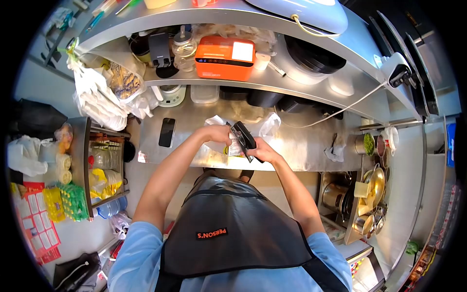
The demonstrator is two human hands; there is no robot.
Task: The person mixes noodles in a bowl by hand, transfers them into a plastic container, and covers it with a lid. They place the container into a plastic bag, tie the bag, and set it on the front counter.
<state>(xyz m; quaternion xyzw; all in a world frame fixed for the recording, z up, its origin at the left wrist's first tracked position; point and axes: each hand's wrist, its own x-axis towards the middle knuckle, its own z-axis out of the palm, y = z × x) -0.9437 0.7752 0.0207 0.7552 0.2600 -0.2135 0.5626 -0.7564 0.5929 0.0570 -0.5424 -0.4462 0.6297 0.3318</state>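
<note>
Over the steel counter (pixel 189 155), a black object (pixel 245 136) with long, narrow parts, shaped like a stapler, is tilted between my hands. My right hand (pixel 265 150) is closed round its lower right end. On the other side, my left hand (pixel 219 134) has its fingers curled at the upper left of the black object; what they pinch is hidden. Beneath lies a clear plastic bag (pixel 269 124) with whitish ends sticking out, and a white printed slip (pixel 235 148) shows between my hands.
A black phone (pixel 167 132) lies on the counter to the left. An orange machine (pixel 225 57) stands on the shelf ahead. White plastic bags (pixel 99 100) hang at the left. A white cable (pixel 335 113) droops at the right, near metal containers (pixel 365 144).
</note>
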